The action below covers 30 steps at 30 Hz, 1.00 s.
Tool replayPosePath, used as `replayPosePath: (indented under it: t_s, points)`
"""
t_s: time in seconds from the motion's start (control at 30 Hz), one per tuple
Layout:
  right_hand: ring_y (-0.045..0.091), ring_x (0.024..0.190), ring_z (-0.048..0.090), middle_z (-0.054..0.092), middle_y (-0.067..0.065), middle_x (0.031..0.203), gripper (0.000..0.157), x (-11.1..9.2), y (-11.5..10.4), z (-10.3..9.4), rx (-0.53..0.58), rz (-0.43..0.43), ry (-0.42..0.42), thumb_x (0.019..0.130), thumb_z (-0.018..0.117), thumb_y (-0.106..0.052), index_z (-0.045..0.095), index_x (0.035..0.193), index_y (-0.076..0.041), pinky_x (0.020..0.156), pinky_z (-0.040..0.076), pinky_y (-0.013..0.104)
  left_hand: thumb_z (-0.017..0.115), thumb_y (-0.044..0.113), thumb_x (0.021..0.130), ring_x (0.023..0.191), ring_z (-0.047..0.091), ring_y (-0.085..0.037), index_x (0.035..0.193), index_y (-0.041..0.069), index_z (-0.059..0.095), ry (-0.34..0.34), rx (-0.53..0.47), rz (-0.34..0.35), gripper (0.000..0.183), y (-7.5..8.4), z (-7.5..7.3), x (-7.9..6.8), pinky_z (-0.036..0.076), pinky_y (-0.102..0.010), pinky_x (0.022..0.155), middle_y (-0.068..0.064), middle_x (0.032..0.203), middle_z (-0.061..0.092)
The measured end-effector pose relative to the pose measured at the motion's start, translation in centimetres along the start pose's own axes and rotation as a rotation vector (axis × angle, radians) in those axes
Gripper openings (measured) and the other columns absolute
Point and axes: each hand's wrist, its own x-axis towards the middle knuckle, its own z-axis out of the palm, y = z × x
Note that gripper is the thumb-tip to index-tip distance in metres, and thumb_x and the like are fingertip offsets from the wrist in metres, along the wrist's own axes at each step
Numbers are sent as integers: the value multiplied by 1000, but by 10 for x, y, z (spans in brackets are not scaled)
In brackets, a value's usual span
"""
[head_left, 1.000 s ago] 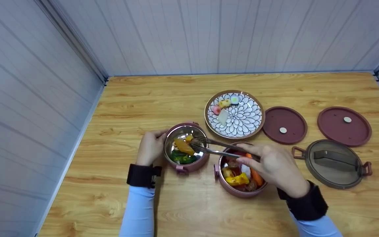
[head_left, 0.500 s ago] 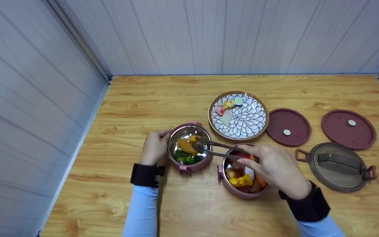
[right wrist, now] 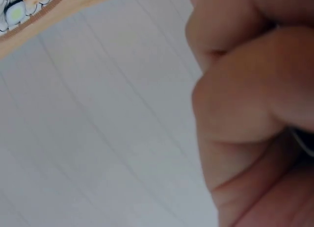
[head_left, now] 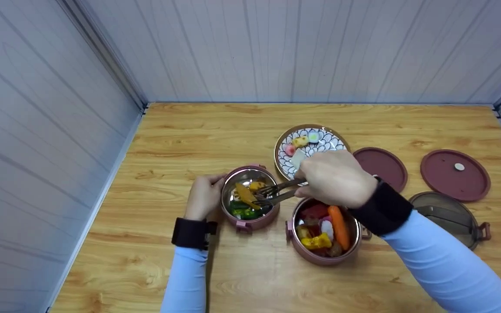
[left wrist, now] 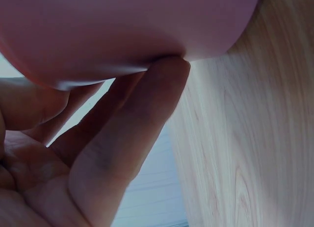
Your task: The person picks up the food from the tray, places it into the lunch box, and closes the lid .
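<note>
My left hand (head_left: pixel 202 198) holds the left side of a pink metal-lined bowl (head_left: pixel 255 222); the left wrist view has the thumb and fingertips against its outer wall (left wrist: pixel 122 26). Inside lie an orange slice (head_left: pixel 245 195) and dark green vegetable pieces (head_left: pixel 244 211). My right hand (head_left: pixel 337 178) grips fork-tipped tongs (head_left: pixel 287 187), whose tines are down in this bowl beside the food. In the right wrist view, curled fingers (right wrist: pixel 255 104) hide most of the grip. Below the right hand stands a second pink bowl (head_left: pixel 324 260) with a carrot (head_left: pixel 339 226) and yellow pepper piece (head_left: pixel 315 240).
A flower-patterned plate (head_left: pixel 333 141), partly covered by the right hand, carries several small food pieces at its left. Two dark red lids (head_left: pixel 383 165) (head_left: pixel 442 178) lie to the right. A clear brown lid (head_left: pixel 446 213) with handles sits in front, partly behind the right forearm.
My right hand has swung up and away from over the second bowl to the plate's front edge, turning the tongs so their tines point down-left. The left hand stays on its bowl.
</note>
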Motion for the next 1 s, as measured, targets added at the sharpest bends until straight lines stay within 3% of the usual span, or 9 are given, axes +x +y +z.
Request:
replayPosePath:
  t_s: [0.2,0.3,0.47,0.57,0.7,0.8,0.87,0.97,1.0]
  points:
    - [20,68,61,63,-2,71,19,-4,5,-14,22,43,-19,81,81,-37,75,86,-19,54,48,42,61,5,97,112,63,-32,113,-5,72,-4,-12,9,22,2,3,1,47,-43,100,-20,112,70]
    - [19,67,60,70,1,85,36,-12,15,-21,81,112,17,85,77,-43,76,112,-19,54,48,39,61,4,97,111,64,-32,112,-5,72,-3,-12,22,22,3,4,2,48,-44,99,-20,111,70]
    - [13,48,38,56,1,65,59,-23,41,-29,167,252,161,89,68,-52,62,137,-17,40,31,29,60,4,97,112,63,-32,113,-5,72,-6,-20,7,22,2,5,3,47,-44,99,-20,111,70]
    - [13,46,32,42,-1,56,64,-28,59,-30,172,271,275,88,68,-53,61,137,-12,39,25,28,60,5,97,112,63,-32,113,-5,72,-5,-17,-1,22,1,5,3,47,-44,99,-20,112,70]
    - [14,47,29,36,-2,54,63,-32,78,-26,170,278,352,88,71,-51,63,133,-7,41,24,30,60,5,97,112,64,-31,114,-4,72,1,-12,-3,22,-1,4,3,48,-44,99,-20,112,70]
    - [14,46,28,47,5,56,62,-30,88,-20,185,296,320,87,73,-48,64,132,-7,42,25,31,59,4,97,112,63,-32,114,-5,71,1,-19,-1,23,-2,4,2,48,-44,99,-21,113,69]
    - [14,46,29,61,13,68,63,-27,94,-14,210,311,263,87,73,-48,62,133,-7,43,27,31,59,3,97,113,63,-33,114,-6,71,-1,-23,3,23,-2,4,3,47,-44,99,-22,113,69]
    - [15,48,37,70,23,99,67,-23,102,-4,236,341,160,87,72,-51,59,137,-9,44,34,32,59,3,97,114,62,-33,114,-7,70,1,-19,3,23,-2,5,3,47,-44,100,-22,114,69]
    - [16,49,39,70,23,101,67,-21,104,0,238,351,128,87,71,-53,59,138,-10,45,35,33,59,3,97,114,62,-33,114,-7,70,1,-18,4,23,-2,6,4,47,-44,100,-22,113,69]
